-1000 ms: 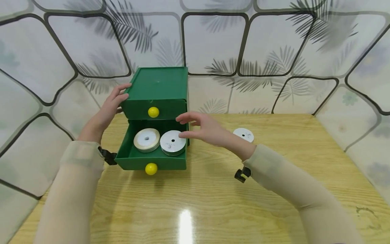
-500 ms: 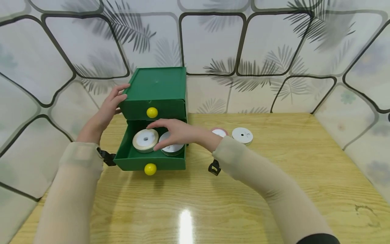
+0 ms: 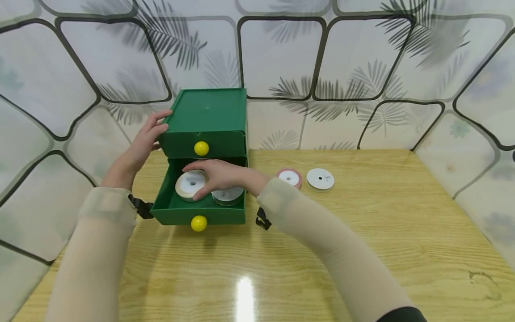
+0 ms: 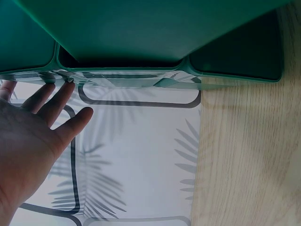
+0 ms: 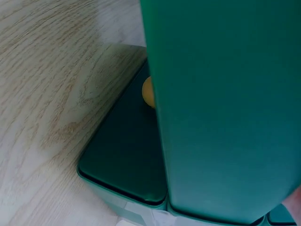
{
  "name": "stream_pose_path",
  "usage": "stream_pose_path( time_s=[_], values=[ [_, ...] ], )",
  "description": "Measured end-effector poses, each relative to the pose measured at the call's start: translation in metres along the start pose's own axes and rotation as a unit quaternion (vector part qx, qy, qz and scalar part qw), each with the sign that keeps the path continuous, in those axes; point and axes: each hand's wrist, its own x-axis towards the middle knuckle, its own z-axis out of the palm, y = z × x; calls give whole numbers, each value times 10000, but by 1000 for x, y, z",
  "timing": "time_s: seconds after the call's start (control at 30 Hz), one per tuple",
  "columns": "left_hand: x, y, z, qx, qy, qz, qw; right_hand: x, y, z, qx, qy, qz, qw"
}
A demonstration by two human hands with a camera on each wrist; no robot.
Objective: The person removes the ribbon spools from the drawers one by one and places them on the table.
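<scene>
A green cabinet [image 3: 207, 109] with yellow knobs stands at the left of the table in the head view. Its lower drawer [image 3: 177, 217] is pulled out. Inside it lie a cream ribbon spool [image 3: 189, 181] and, to the right, a white-faced spool [image 3: 228, 195], partly covered by my right hand [image 3: 223, 175]. That hand's thumb and fingers span the cream spool and grip its rim. My left hand [image 3: 141, 147] rests its extended fingers against the cabinet's left side; in the left wrist view its fingers [image 4: 56, 103] touch the green wall.
On the wooden table [image 3: 342, 237], right of the cabinet, lie a pink-rimmed spool [image 3: 289, 177] and a white spool [image 3: 320, 179] side by side. A patterned wall [image 3: 281, 58] stands close behind. The upper drawer [image 3: 181, 145] is closed.
My right hand has moved left and down into the drawer, over the white-faced spool to the cream one. The pink-rimmed spool has come into sight behind the forearm. My left hand has stayed put.
</scene>
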Motion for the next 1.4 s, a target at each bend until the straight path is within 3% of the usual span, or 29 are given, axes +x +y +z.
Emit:
stream_pose_path(
  time_s=[0.53,1.4],
  values=[
    [0,2,0,14,17,-4,10000,12,3,6,-479,-347,511,9969],
    [-2,3,0,1,0,-94,10000,11,-1,5,-609,-173,451,9970]
  ],
)
